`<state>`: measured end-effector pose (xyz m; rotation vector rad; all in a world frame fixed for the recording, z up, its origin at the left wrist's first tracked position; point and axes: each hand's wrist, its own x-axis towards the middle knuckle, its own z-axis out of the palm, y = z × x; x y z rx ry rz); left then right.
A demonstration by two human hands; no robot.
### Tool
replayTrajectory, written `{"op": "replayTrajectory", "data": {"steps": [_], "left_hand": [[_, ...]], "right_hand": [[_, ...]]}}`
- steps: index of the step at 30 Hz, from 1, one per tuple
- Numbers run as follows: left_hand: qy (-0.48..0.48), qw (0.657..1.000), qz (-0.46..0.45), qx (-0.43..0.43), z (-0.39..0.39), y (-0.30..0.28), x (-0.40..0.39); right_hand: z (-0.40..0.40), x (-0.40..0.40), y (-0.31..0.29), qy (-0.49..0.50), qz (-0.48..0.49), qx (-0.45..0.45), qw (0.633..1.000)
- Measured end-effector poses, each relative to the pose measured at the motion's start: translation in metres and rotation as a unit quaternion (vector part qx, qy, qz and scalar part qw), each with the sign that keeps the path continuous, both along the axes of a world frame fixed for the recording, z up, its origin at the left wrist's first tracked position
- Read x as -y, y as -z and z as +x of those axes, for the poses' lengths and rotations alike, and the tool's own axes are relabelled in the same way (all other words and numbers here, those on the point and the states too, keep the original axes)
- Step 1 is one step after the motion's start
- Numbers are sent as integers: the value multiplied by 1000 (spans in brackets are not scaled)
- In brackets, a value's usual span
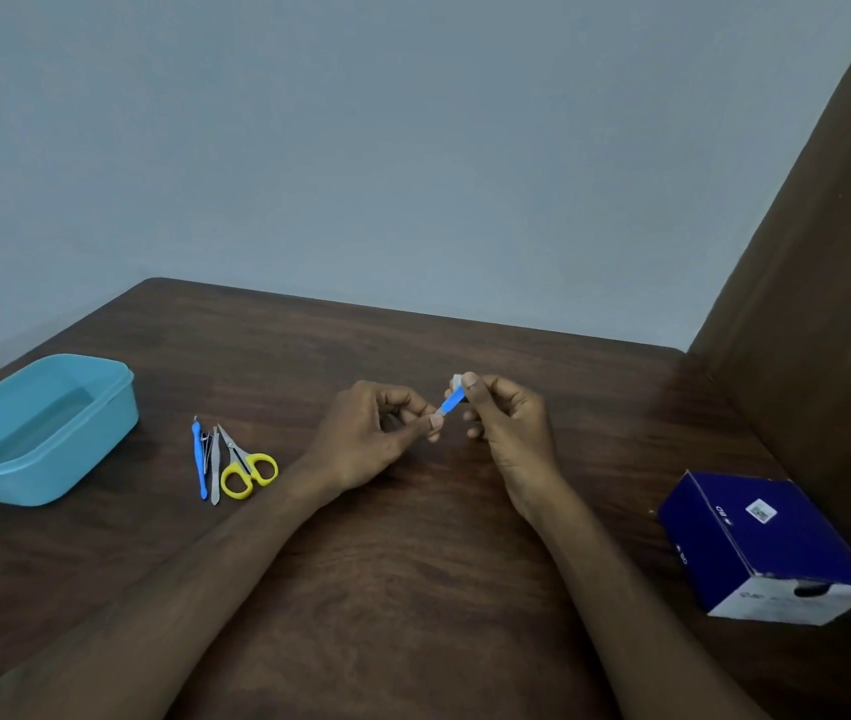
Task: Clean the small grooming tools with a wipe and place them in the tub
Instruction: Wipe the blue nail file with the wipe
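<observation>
Left hand (376, 433): thumb and fingers pinched on the lower end of a small blue tool (450, 404), held above the counter (413, 537).
Right hand (503, 418): fingers closed on the tool's upper end, pressing a bit of white wipe (457, 379) around it.
Blue tool axis: slanted, low end toward the left hand, high end up and away toward the right hand.
Left of the left hand: a blue-handled pick (199, 457), nail clippers (207, 443), grey tweezers (214, 467) and yellow-handled scissors (244, 467) lie side by side, points away from the person.
Farther left: light blue tub (38, 433), open, no tools seen inside.
Right of the right hand: dark blue box (761, 543), well apart, nothing between.
Writing: "BD" on the box; the rest too small to read.
</observation>
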<state>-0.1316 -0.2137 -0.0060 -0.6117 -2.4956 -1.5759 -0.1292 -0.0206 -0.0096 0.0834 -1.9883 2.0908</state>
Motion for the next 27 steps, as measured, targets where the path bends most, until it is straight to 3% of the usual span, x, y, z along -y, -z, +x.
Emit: {"op": "replayTrajectory", "data": {"steps": [10,17,20,24,27], "left_hand": [[-23,998,65,-7,-1,1,-1],[-28,998,42,-34,0,0,-4],[-61,996,23,-56,-1,2,-2],[-116,985,-48,-115,-1,6,0],[-105,986,-43,-120,-2,6,1]], "right_hand": [[5,2,1,-74,70,-16,995],[4,-2,-2,-28,-22,-1,999],[5,3,-1,-35,31,5,999],[5,5,-4,-14,23,-2,1000],[6,5,-3,-46,70,-15,996]]}}
